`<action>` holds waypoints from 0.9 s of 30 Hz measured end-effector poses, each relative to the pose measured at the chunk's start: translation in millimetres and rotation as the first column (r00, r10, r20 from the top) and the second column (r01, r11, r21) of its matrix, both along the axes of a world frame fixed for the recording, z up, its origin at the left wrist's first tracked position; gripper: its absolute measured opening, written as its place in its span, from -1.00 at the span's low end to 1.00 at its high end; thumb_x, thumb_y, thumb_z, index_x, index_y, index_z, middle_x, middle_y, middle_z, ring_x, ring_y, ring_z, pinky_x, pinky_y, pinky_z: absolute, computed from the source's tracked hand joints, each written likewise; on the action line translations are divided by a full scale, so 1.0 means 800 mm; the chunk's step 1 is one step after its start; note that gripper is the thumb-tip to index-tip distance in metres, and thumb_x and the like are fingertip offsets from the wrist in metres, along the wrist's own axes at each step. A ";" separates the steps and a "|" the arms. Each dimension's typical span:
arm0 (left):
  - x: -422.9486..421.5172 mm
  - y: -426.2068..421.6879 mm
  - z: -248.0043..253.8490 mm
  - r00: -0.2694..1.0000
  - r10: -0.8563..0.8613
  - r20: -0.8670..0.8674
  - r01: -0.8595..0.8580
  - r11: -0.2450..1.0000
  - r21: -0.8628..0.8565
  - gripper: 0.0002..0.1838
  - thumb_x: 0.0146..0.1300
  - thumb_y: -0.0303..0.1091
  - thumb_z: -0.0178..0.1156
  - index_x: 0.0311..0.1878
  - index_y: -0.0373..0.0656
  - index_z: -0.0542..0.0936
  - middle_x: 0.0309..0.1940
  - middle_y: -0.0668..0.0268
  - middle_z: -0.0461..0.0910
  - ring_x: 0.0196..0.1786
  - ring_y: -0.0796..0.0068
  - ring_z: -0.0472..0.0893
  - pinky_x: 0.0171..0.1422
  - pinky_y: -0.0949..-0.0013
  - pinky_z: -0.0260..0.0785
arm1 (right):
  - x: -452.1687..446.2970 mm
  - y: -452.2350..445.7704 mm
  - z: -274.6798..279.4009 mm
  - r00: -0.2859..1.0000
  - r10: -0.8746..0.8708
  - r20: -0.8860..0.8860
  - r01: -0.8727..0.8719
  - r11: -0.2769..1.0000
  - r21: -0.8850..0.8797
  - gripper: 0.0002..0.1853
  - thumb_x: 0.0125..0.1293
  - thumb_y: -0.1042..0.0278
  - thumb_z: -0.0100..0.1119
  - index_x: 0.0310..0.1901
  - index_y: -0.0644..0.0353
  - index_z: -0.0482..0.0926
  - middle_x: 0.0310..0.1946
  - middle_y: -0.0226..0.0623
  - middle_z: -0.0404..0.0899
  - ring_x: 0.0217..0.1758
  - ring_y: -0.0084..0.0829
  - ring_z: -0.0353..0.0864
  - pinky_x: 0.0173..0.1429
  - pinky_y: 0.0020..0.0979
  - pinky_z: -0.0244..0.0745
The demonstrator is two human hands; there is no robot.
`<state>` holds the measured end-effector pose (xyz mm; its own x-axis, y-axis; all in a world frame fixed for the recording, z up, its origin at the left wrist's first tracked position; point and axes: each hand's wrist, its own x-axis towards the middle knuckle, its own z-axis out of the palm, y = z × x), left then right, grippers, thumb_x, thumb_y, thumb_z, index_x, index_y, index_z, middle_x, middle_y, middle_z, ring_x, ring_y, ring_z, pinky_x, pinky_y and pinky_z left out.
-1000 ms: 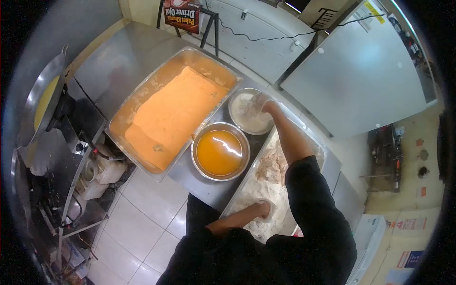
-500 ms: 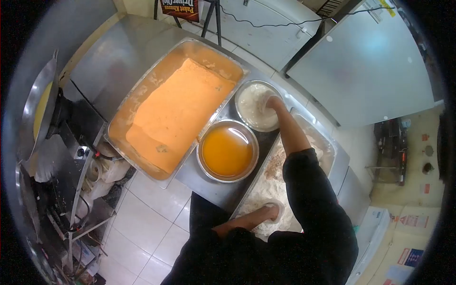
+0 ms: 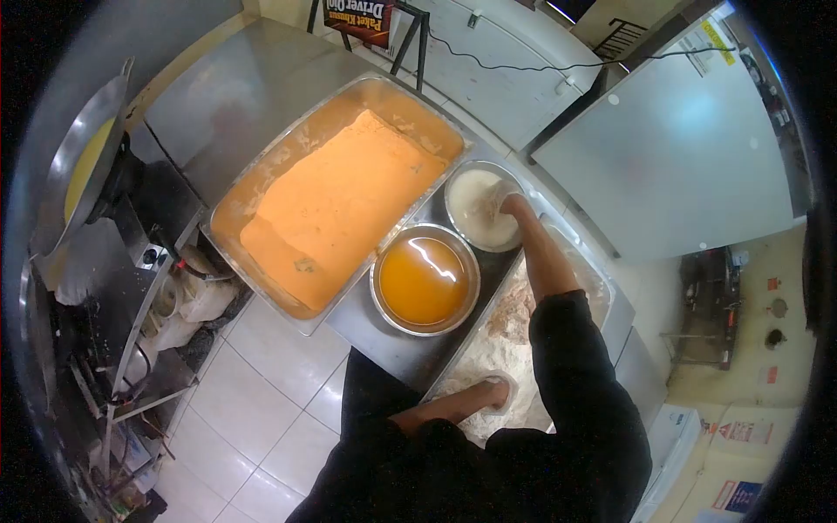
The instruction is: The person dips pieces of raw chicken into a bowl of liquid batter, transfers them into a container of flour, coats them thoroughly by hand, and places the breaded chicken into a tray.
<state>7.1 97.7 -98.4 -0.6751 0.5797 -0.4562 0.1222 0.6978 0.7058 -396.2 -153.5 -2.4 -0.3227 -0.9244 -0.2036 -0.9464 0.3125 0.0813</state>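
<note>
My right hand (image 3: pixel 500 200), which seems to have a thin clear glove on, reaches into a metal bowl of cloudy whitish liquid (image 3: pixel 472 207). Its fingers are partly sunk and blurred, so their pose is unclear. Lower down, my left hand (image 3: pixel 499 392) rests at the near left part of a long metal tray (image 3: pixel 602 288) of pale flour (image 3: pixel 475 370). Flour and a whitish covering hide its fingers. Brownish, flour-coated pieces (image 3: pixel 513 315) lie in the tray between my hands. A metal bowl of orange-yellow liquid (image 3: pixel 425 281) stands left of the flour tray.
A large metal tray (image 3: pixel 228 196) of orange powder lies left of the bowls. At the far left, a wok (image 3: pixel 109 144) with yellow liquid sits on a stove. A black-framed stand with a sign (image 3: pixel 359 19), a white chest (image 3: pixel 514 74) and a grey panel (image 3: pixel 671 157) stand beyond.
My right hand has moved within the whitish liquid, whose surface is smoother than a second ago. My left hand stays in the flour tray. The whole view has shifted slightly.
</note>
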 end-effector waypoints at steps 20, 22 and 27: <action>-0.015 -0.001 -0.005 0.998 0.065 -0.002 -0.065 0.998 0.006 -0.75 -0.33 -0.36 0.26 -0.45 -0.16 0.63 -0.35 0.08 0.59 -0.26 0.25 0.59 -0.25 0.19 0.41 | 0.097 -0.023 0.063 0.988 0.000 -0.156 0.009 0.998 0.055 -0.71 0.10 0.05 0.05 -0.35 0.10 0.58 -0.38 -0.13 0.58 -0.28 -0.22 0.57 -0.18 -0.26 0.45; -0.015 -0.002 -0.004 0.998 0.070 -0.002 -0.070 0.998 0.005 -0.75 -0.33 -0.36 0.26 -0.44 -0.16 0.63 -0.34 0.08 0.59 -0.26 0.25 0.60 -0.25 0.19 0.41 | 0.114 -0.036 0.061 0.992 -0.066 -0.103 0.074 0.994 0.081 -0.71 0.11 0.11 0.03 -0.30 0.14 0.57 -0.30 -0.08 0.56 -0.22 -0.18 0.57 -0.13 -0.24 0.46; -0.018 -0.002 -0.003 0.997 0.083 0.002 -0.083 0.997 0.007 -0.75 -0.34 -0.37 0.26 -0.44 -0.16 0.63 -0.34 0.08 0.59 -0.26 0.25 0.60 -0.26 0.19 0.41 | 0.131 -0.029 0.041 0.987 -0.066 -0.149 0.065 0.998 -0.014 -0.74 0.15 0.15 -0.04 -0.34 0.12 0.57 -0.37 -0.19 0.57 -0.29 -0.27 0.57 -0.17 -0.31 0.45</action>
